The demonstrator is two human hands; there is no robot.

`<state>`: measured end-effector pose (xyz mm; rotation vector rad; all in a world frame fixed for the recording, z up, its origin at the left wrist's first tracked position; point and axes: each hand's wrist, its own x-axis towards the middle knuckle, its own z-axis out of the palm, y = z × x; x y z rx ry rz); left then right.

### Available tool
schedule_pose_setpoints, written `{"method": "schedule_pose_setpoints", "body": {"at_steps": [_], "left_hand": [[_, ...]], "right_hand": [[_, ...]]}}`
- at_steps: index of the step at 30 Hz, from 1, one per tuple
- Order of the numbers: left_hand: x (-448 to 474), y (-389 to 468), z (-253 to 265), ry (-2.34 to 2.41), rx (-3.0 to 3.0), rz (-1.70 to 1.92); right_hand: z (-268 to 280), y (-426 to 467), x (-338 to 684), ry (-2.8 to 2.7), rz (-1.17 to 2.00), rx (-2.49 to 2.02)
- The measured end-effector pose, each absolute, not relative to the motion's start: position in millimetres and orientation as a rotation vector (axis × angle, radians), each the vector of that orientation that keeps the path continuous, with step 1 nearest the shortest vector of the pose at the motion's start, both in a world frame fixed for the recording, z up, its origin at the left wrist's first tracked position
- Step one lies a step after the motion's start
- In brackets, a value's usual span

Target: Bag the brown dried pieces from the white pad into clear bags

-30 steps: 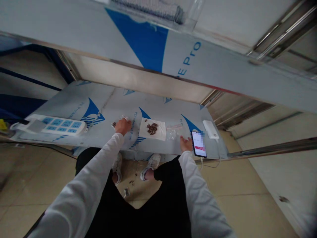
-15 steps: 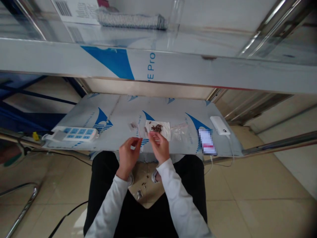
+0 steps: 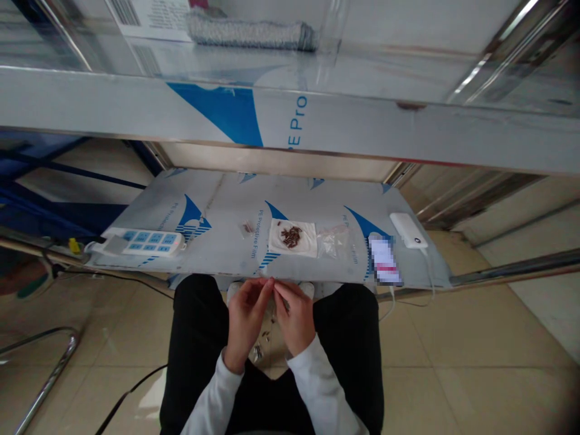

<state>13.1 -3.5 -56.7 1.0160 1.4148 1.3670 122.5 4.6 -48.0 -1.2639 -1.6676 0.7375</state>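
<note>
My left hand (image 3: 248, 317) and my right hand (image 3: 294, 314) meet fingertip to fingertip just off the front edge of the low shelf (image 3: 226, 260), above my lap. Both are closed in a pinch; whatever lies between the fingertips is too small or hidden to make out. Beyond them, a pile of small brown pieces (image 3: 290, 237) rests on a white square sheet (image 3: 308, 246). To its right lies a clear plastic bag (image 3: 333, 243). A smaller clear bag (image 3: 247, 228) with something dark inside is on the left.
A white power strip (image 3: 149, 243) lies at the shelf's left. On the right are a phone (image 3: 384, 261) and a white power bank (image 3: 408, 231) with cables. An upper shelf edge (image 3: 362, 127) crosses in front, carrying a grey knitted roll (image 3: 251, 33). Small bits (image 3: 258, 352) lie on the floor.
My right hand has drawn back from the brown pile toward me. My left hand has moved back too, and the fingertips of both hands now come together.
</note>
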Motion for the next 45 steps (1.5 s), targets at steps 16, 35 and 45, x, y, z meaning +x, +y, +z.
{"method": "schedule_pose_setpoints", "body": {"at_steps": [16,35,45], "left_hand": [[17.5,-10.4,-66.4,1.447,0.842,1.328],[24.5,-16.6,-51.8,1.845,1.368,1.026],[17.3,-14.7,-27.6,1.892,1.686,0.900]], "right_hand": [[-62.0,-6.5,125.0,-1.658,0.741,-1.471],[-67.1,-7.8,134.8,-1.458,0.741,-1.589],[-54.1,-6.3,157.2,-1.655,0.625,-1.339]]}}
